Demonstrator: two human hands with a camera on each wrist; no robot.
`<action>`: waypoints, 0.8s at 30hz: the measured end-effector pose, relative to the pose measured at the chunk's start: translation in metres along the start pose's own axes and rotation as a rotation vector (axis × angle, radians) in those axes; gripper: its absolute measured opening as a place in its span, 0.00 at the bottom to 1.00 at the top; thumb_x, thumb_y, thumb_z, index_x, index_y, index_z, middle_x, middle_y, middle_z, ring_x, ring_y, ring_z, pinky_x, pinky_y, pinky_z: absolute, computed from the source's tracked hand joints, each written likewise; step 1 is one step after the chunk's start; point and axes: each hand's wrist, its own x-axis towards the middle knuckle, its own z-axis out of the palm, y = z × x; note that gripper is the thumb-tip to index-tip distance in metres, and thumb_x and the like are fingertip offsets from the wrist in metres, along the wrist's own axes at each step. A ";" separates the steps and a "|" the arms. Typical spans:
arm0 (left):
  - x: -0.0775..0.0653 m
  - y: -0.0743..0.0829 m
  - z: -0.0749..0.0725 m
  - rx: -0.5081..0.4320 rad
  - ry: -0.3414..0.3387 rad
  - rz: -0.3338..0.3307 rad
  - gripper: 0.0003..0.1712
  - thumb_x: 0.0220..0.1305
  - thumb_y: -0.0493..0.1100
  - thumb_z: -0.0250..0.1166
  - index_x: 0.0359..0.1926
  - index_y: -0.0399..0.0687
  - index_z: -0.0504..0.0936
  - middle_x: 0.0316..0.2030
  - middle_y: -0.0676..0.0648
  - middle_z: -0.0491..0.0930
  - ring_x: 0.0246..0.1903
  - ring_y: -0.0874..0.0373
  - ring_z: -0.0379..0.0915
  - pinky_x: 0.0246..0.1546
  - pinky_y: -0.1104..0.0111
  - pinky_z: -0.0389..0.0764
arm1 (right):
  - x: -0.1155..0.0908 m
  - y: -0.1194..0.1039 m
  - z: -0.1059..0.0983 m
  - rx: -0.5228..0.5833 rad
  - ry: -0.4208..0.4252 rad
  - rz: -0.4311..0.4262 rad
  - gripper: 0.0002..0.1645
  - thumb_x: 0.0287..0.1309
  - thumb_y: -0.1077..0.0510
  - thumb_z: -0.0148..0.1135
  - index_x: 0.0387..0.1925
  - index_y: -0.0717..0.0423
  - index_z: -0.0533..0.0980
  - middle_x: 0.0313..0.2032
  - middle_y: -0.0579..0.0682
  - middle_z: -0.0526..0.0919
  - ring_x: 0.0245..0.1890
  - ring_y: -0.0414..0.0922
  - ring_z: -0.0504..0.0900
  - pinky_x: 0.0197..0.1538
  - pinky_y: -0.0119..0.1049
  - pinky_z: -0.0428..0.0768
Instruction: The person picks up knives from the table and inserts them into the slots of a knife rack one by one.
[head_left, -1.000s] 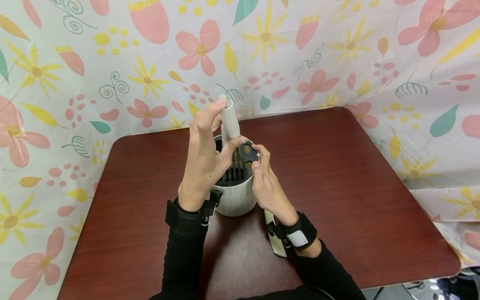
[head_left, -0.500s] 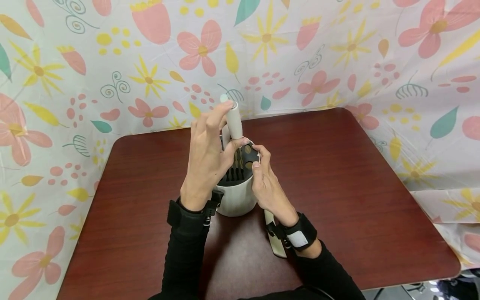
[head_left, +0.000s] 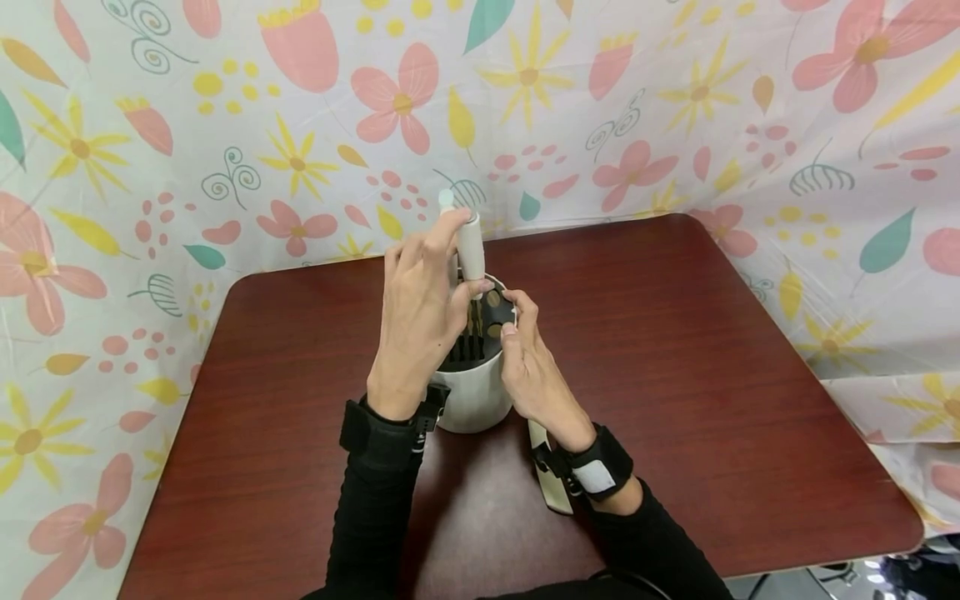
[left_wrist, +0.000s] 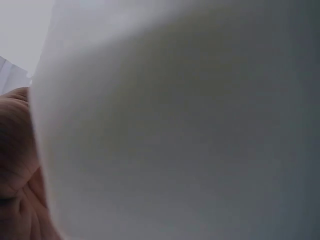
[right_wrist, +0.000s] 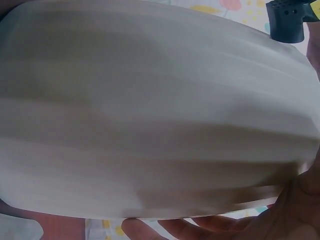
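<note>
A round white knife-block-style holder [head_left: 474,402] with a black slotted insert [head_left: 468,354] stands on the table. Upright in it is a utensil with a thick white handle [head_left: 471,248]; its lower part is hidden inside. My left hand [head_left: 420,321] grips this handle, index finger near its top and thumb at its foot. Behind it rises the tip of a second pale handle [head_left: 446,198]. My right hand [head_left: 536,367] holds the holder's right rim, thumb and index finger at the edge. In the right wrist view its fingers [right_wrist: 210,227] wrap the white wall.
A flat cream-coloured piece [head_left: 553,483] lies on the brown table [head_left: 675,375], partly under my right wrist. A flower-print cloth [head_left: 525,125] hangs behind the table. In the left wrist view the holder's pale wall [left_wrist: 175,140] fills most of the frame, blurred.
My left hand has shifted a little to the right and slightly down, and the gripped handle has moved right and stands more upright. My right hand and the holder have stayed nearly in place.
</note>
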 end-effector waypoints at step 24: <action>-0.002 -0.014 0.000 0.185 0.125 0.034 0.11 0.74 0.38 0.59 0.53 0.51 0.71 0.36 0.53 0.90 0.43 0.50 0.72 0.51 0.56 0.67 | 0.000 0.000 0.003 0.008 0.009 0.023 0.25 0.82 0.46 0.24 0.74 0.45 0.48 0.73 0.57 0.57 0.75 0.55 0.61 0.74 0.57 0.65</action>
